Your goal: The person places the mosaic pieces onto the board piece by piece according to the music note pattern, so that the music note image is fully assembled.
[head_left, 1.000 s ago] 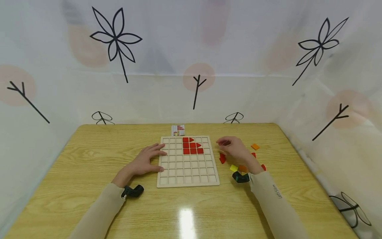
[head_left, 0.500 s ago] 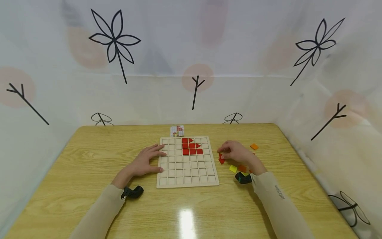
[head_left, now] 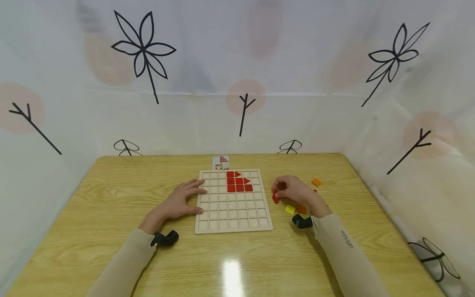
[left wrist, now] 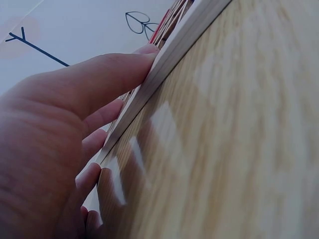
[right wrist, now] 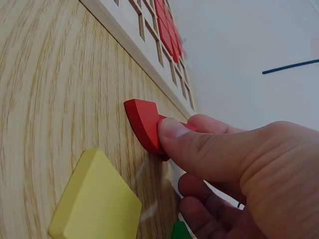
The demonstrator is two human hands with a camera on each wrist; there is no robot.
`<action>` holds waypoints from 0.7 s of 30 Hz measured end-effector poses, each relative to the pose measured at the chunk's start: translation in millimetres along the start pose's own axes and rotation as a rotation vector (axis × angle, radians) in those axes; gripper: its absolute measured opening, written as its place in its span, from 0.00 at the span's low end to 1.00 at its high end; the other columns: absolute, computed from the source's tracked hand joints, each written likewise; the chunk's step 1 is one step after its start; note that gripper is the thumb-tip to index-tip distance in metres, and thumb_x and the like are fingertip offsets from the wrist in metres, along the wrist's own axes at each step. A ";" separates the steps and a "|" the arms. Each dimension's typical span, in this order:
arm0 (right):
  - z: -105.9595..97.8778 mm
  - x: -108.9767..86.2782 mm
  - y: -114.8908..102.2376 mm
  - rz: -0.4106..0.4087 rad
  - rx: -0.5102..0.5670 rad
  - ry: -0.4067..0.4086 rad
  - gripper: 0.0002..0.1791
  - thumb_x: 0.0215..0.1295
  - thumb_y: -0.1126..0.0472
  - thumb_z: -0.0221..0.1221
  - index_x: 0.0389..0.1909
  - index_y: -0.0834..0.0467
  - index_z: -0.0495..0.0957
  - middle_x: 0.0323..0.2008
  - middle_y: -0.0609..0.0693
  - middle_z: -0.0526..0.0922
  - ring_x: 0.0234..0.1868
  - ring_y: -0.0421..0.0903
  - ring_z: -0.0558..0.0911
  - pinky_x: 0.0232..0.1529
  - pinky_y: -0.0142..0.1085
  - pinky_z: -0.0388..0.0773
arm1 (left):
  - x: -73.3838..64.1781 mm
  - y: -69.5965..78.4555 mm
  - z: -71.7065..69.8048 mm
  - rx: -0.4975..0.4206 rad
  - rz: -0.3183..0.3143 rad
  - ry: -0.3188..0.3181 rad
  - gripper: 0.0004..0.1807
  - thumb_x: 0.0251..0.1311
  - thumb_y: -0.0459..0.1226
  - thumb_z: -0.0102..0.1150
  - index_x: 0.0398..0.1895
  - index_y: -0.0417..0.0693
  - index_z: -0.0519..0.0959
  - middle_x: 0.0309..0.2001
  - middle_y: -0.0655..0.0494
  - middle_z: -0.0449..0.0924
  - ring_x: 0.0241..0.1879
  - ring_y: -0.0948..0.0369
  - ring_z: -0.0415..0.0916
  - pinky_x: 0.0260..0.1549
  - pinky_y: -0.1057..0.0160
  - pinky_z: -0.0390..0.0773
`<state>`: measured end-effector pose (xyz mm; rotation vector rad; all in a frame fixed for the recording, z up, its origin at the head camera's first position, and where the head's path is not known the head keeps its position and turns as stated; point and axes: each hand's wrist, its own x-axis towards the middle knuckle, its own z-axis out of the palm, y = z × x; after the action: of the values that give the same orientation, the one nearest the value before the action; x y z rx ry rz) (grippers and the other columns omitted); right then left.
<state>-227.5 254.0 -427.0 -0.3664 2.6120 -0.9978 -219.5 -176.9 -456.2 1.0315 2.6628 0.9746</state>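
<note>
My left hand [head_left: 180,199] lies along the left edge of a wooden grid board [head_left: 222,216], fingers spread, fingertips and thumb on its rim. In the left wrist view the thumb presses the board's side wall [left wrist: 164,64]. Several red tiles [head_left: 240,187], square and pointed, sit in the upper cells. Right of the board, my right hand [head_left: 295,190] pinches a small red tile between thumb and forefinger, mostly hidden by the thumb. Directly against it is a red tile with a curved edge [right wrist: 144,124], close over the table.
Near the right hand lie a yellow tile [head_left: 290,209], a dark orange tile [head_left: 301,209] and a lighter orange tile [head_left: 316,182]. A green piece [right wrist: 180,231] shows under the right fingers. Behind the board lies a printed pattern card [head_left: 220,162] on the wooden table [head_left: 141,173].
My right hand has come down onto the red tiles beside the board, and its thumb and forefinger have closed on one. The left hand has stayed at the board's edge.
</note>
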 end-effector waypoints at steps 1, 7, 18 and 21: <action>-0.1 -0.5 -0.3 0.001 0.002 0.001 0.07 0.64 0.71 0.64 0.38 0.55 0.80 0.36 0.49 0.79 0.39 0.49 0.74 0.45 0.42 0.73 | 0.1 -0.6 0.4 0.003 0.000 0.000 0.32 0.57 0.52 0.69 0.64 0.52 0.77 0.76 0.49 0.58 0.75 0.44 0.47 0.66 0.31 0.45; -1.9 -3.7 0.6 -0.018 0.018 0.012 0.07 0.65 0.71 0.63 0.38 0.55 0.81 0.35 0.48 0.80 0.39 0.49 0.75 0.45 0.42 0.74 | 1.0 -0.2 0.9 0.003 -0.001 -0.005 0.32 0.57 0.52 0.69 0.64 0.52 0.77 0.76 0.49 0.57 0.76 0.44 0.47 0.66 0.32 0.46; -3.5 -5.2 1.4 -0.031 0.109 0.093 0.04 0.68 0.63 0.63 0.42 0.56 0.81 0.39 0.49 0.84 0.42 0.48 0.81 0.47 0.42 0.78 | 0.6 -1.0 0.4 -0.001 0.002 -0.004 0.32 0.57 0.52 0.70 0.63 0.52 0.77 0.76 0.49 0.57 0.76 0.44 0.47 0.66 0.32 0.45; -2.2 -4.1 1.0 -0.036 0.137 0.118 0.08 0.69 0.62 0.63 0.46 0.59 0.82 0.41 0.50 0.85 0.43 0.49 0.83 0.45 0.42 0.80 | 0.7 -1.1 0.5 0.003 0.000 -0.002 0.32 0.57 0.52 0.69 0.64 0.53 0.77 0.76 0.49 0.57 0.76 0.44 0.47 0.66 0.32 0.45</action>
<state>-224.7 257.5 -425.3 -0.3320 2.6293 -1.2379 -220.5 -176.9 -457.2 1.0330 2.6628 0.9695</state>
